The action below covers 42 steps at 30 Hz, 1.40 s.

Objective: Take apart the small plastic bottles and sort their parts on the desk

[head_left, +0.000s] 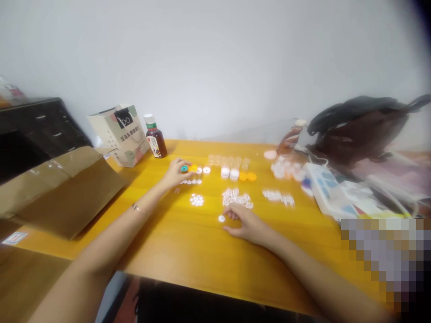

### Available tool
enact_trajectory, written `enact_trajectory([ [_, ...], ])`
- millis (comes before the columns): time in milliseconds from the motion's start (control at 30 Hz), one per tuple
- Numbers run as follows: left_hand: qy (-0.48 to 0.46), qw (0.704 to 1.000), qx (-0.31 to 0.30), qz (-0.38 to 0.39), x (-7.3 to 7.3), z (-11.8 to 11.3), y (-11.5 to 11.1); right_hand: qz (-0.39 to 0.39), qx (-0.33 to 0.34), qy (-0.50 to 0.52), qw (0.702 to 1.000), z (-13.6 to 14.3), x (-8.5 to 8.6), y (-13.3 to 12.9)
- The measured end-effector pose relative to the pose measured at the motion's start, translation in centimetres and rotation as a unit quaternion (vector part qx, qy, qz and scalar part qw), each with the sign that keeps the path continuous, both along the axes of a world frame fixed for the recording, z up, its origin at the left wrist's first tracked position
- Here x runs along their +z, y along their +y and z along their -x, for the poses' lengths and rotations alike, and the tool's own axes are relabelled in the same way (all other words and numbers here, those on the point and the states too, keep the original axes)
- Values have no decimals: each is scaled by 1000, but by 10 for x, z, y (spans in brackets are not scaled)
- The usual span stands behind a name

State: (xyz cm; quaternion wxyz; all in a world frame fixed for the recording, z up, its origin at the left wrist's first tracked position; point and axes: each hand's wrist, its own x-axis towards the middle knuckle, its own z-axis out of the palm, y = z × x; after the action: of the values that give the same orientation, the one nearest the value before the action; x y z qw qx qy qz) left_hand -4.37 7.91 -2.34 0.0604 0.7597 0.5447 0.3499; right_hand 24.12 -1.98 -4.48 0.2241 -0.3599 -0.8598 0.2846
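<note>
In the head view, we see the left hand [175, 174] curled about a teal disc [184, 169] on the table [188, 251], thumb and forefinger at either side; with this blur, we cannot fairly tell whether it grips it. Just right of that disc we find a yellow piece [193, 168], then white discs [206, 170]. Our right hand [247, 224] is released, thumb and forefinger parted, with a single white disc [221, 218] just beside the fingertips. Beyond this hand we see a cluster of white pieces [235, 197], and farther back white stacks [230, 173] beside orange discs [247, 176]. Behind the left hand stand a dark bottle [157, 142] and a printed paper bag [123, 137].
</note>
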Motion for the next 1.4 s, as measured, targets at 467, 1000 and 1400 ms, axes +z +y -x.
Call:
enact_trajectory([
  [467,135,986,62,70,-14,9,41,-7,3,-2,1000,0,2,1],
  [1000,71,997,15,13,-2,-16,7,4,16,4,1000,-2,6,-1],
  [1400,191,932,-303,-54,-17,-81,-100,-125,-292,100,943,-61,29,49],
])
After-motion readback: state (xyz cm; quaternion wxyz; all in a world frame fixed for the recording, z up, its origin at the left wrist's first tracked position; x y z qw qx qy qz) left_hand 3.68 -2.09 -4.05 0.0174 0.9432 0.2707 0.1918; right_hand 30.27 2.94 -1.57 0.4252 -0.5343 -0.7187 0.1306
